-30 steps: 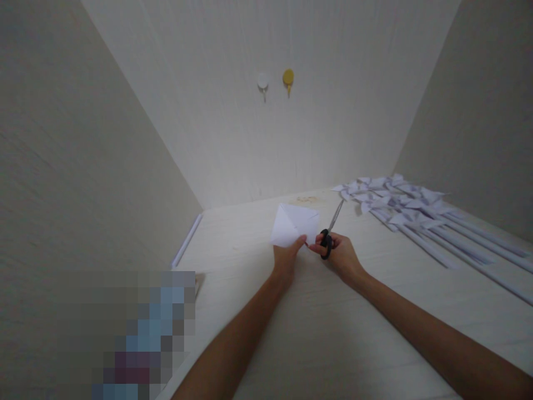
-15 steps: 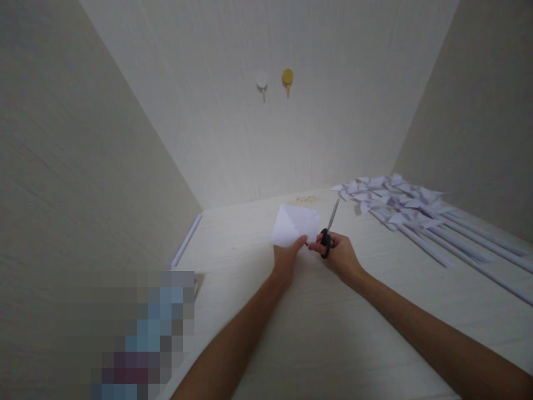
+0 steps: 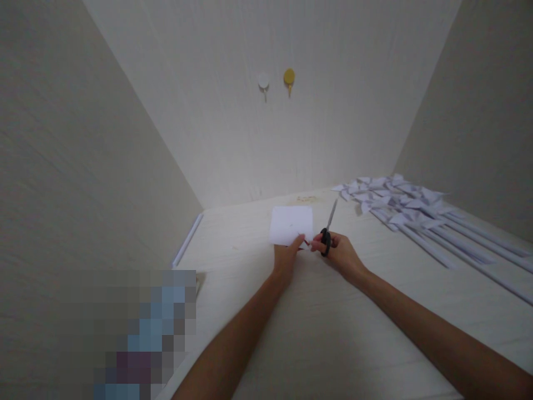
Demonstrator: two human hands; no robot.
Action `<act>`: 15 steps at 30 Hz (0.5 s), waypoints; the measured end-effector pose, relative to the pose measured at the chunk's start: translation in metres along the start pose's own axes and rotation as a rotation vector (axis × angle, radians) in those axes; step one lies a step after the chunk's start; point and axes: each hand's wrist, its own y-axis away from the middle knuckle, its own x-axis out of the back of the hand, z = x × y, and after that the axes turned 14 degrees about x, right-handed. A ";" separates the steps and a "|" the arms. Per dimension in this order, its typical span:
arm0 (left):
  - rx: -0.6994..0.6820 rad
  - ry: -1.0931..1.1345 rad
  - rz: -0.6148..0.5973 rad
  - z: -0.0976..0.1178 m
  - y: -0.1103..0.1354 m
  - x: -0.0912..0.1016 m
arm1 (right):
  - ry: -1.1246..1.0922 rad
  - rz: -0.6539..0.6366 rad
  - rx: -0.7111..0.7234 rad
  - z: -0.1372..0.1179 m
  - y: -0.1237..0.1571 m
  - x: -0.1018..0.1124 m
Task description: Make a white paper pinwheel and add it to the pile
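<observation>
A white square of paper [image 3: 291, 223] is held up over the pale table, pinched by my left hand [image 3: 286, 256] at its lower edge with the thumb on top. Close to that thumb, the paper's lower right corner shows a small dark red spot. My right hand [image 3: 338, 253] is closed round the black handles of a pair of scissors [image 3: 332, 215], whose blades point up and away from me. Its thumb and fingertip come to the paper's lower right corner. Whether they pinch the corner is too small to tell.
Several white paper pinwheels [image 3: 410, 203] with rolled paper sticks lie at the right of the table [image 3: 358, 339]. A paper roll [image 3: 187, 240] lies along the left edge. A white hook [image 3: 263, 82] and a yellow hook [image 3: 289, 78] hang on the wall. A blurred patch covers the lower left.
The paper has shifted in my left hand: the crease lines seen before no longer show, and a plain face is towards me. My right hand and the scissors have barely moved.
</observation>
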 end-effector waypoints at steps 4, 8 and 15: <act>0.014 0.139 0.021 0.002 -0.008 0.006 | 0.020 -0.221 -0.045 -0.006 0.000 0.005; 0.061 0.260 0.072 0.007 -0.014 0.012 | 0.066 -0.396 -0.085 -0.012 0.001 0.007; 0.089 0.288 0.082 0.011 -0.015 0.014 | 0.291 -0.641 -0.050 -0.015 0.003 0.015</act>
